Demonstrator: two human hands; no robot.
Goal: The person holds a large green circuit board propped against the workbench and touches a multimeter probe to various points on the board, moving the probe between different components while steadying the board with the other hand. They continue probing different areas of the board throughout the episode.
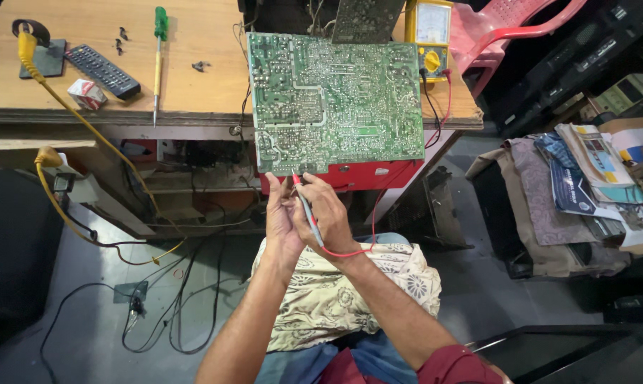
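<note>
A large green circuit board (335,99) lies solder side up, overhanging the front edge of the wooden workbench (193,64). My right hand (328,213) grips a red test probe (303,203) whose tip touches the board's near edge. My left hand (282,220) presses against the right hand and the probe, fingers curled beside it. The probe's red lead (372,213) runs up to a yellow multimeter (429,35) at the bench's back right.
On the bench lie a green-handled screwdriver (158,57), a black remote (102,70), a small carton (87,92) and loose screws. A yellow cable (72,114) hangs off the left. Tangled wires cover the floor. A pink plastic chair (506,28) and piled papers (591,171) stand right.
</note>
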